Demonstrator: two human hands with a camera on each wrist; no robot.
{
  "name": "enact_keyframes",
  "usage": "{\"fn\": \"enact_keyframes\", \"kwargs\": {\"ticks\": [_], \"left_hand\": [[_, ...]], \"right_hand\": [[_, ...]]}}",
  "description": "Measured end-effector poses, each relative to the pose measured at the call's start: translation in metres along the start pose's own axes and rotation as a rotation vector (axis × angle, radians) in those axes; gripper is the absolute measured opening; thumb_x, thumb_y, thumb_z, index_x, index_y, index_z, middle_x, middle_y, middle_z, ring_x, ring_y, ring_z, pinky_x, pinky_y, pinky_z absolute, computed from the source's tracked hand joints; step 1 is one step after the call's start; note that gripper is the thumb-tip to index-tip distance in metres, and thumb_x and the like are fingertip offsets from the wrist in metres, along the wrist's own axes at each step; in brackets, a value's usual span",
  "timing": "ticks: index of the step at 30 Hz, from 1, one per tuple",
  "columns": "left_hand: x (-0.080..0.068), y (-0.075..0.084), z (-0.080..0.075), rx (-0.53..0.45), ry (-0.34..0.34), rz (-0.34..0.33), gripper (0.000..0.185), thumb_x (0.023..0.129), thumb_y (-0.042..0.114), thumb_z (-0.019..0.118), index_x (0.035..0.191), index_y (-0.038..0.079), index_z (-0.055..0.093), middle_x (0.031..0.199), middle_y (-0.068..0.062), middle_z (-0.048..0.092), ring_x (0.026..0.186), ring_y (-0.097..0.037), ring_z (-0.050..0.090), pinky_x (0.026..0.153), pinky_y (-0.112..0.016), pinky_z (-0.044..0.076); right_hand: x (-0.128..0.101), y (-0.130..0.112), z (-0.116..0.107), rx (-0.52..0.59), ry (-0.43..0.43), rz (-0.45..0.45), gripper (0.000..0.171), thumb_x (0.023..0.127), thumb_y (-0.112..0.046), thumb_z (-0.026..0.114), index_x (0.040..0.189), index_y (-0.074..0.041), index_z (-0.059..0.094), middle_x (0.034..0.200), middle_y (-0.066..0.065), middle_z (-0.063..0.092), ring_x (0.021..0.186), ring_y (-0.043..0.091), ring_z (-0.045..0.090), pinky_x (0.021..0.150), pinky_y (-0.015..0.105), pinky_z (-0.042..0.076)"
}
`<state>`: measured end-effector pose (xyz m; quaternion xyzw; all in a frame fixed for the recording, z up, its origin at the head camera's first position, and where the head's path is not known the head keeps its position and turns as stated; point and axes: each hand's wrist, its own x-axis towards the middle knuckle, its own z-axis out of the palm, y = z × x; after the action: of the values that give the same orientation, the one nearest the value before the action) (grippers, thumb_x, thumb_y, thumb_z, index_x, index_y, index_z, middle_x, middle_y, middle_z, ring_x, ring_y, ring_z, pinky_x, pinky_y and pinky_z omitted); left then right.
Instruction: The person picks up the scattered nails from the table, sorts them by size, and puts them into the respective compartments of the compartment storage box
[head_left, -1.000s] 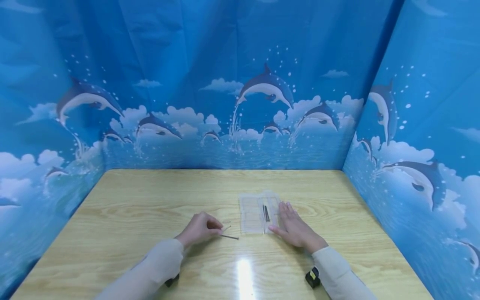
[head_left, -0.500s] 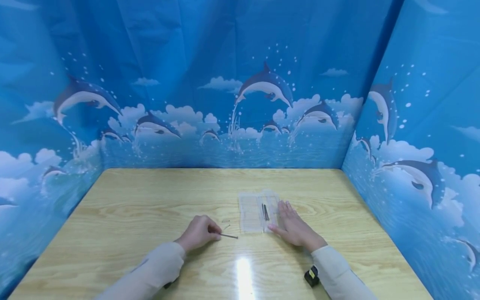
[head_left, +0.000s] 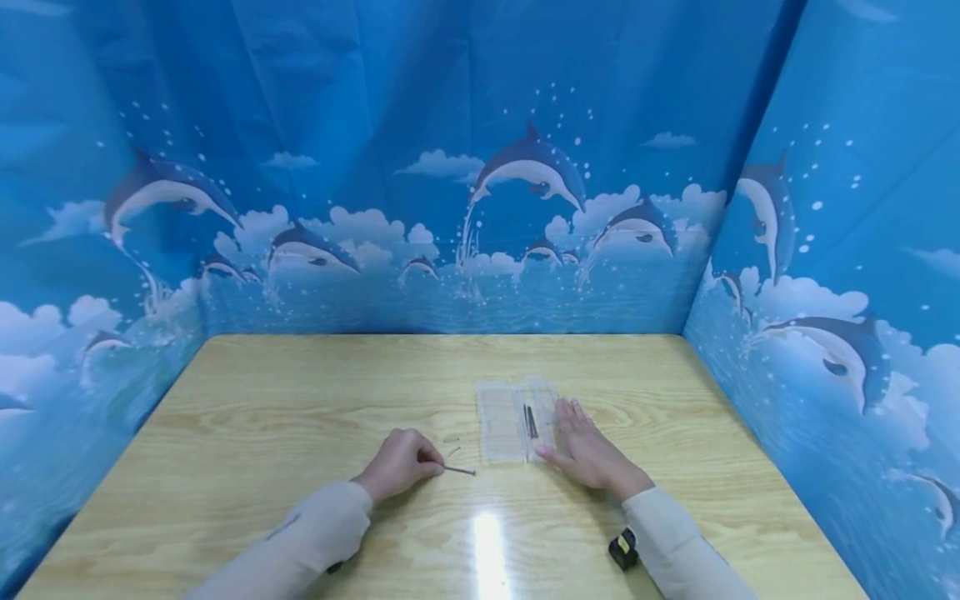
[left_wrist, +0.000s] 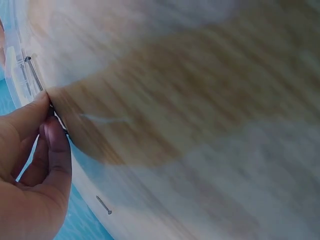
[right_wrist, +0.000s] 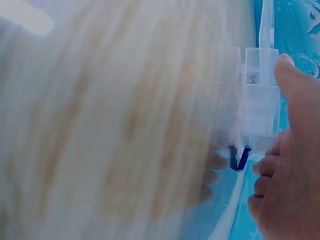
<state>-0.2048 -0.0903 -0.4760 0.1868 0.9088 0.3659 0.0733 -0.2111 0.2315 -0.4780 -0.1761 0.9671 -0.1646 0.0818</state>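
**Your left hand pinches a nail, your right hand lies flat at the clear box**

In the head view, your left hand (head_left: 399, 464) lies on the wooden table (head_left: 300, 392) with the fingers curled, and it pinches one end of a thin dark nail (head_left: 458, 471). The nail lies flat on the wood and points to the right, toward the clear plastic box (head_left: 501, 423). Two smaller pale nails (head_left: 451, 445) lie just beyond it, apart from your fingers. Your right hand (head_left: 584, 450) rests flat and spread against the right edge of the box; it grips nothing. Inside the box, two dark nails (head_left: 529, 421) lie side by side. A small black device with a yellow mark (head_left: 622, 550) sits at your right wrist. I can read no writing or brand on anything here.

In the left wrist view, your thumb and finger (left_wrist: 54, 145) press together on the nail. Another nail (left_wrist: 34, 74) lies in the box behind, and a loose one (left_wrist: 103, 205) lies on the table.

In the right wrist view, the picture is blurred. Your fingers (right_wrist: 290, 75) lie along the box (right_wrist: 260, 107), and a small blue piece (right_wrist: 238, 158) shows at its corner. No label can be read.
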Motion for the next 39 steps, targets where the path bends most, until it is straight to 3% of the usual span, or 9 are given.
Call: {"fn": "enact_keyframes", "kwargs": {"ticks": [10,25,33,39], "left_hand": [[0.002,0.002,0.0,0.031,-0.029,-0.017,0.006,0.077,0.007,0.077,0.077,0.012,0.073,0.071,0.007,0.064,0.065,-0.006,0.054,0.062,-0.022,0.047],[0.003,0.003,0.001,0.076,-0.055,-0.02,0.004,0.079,0.008,0.075,0.078,0.009,0.071,0.071,0.007,0.062,0.064,-0.006,0.054,0.061,-0.022,0.047],[0.002,0.002,-0.002,0.078,-0.013,-0.001,0.007,0.081,0.008,0.073,0.078,0.012,0.069,0.072,0.007,0.061,0.066,-0.006,0.053,0.063,-0.023,0.047],[0.003,0.003,-0.009,0.042,0.026,0.042,0.005,0.083,0.007,0.071,0.079,0.007,0.069,0.073,0.004,0.064,0.067,-0.007,0.055,0.064,-0.022,0.049]], "right_hand": [[0.0,-0.001,0.0,0.004,0.001,-0.001,0.091,0.096,-0.059,0.04,0.148,0.007,0.006,0.157,0.025,0.007,0.145,0.038,0.002,0.117,0.049,0.01],[0.0,-0.001,0.0,-0.003,0.001,0.008,0.091,0.096,-0.059,0.04,0.148,0.007,0.006,0.157,0.024,0.006,0.146,0.038,0.002,0.117,0.048,0.01],[0.0,-0.002,-0.003,-0.003,0.001,0.008,0.09,0.096,-0.057,0.041,0.148,0.007,0.006,0.157,0.024,0.006,0.146,0.038,0.003,0.117,0.048,0.011],[0.001,-0.001,0.0,-0.006,0.0,0.01,0.09,0.096,-0.058,0.04,0.148,0.007,0.005,0.157,0.024,0.006,0.146,0.037,0.003,0.117,0.048,0.01]]}}
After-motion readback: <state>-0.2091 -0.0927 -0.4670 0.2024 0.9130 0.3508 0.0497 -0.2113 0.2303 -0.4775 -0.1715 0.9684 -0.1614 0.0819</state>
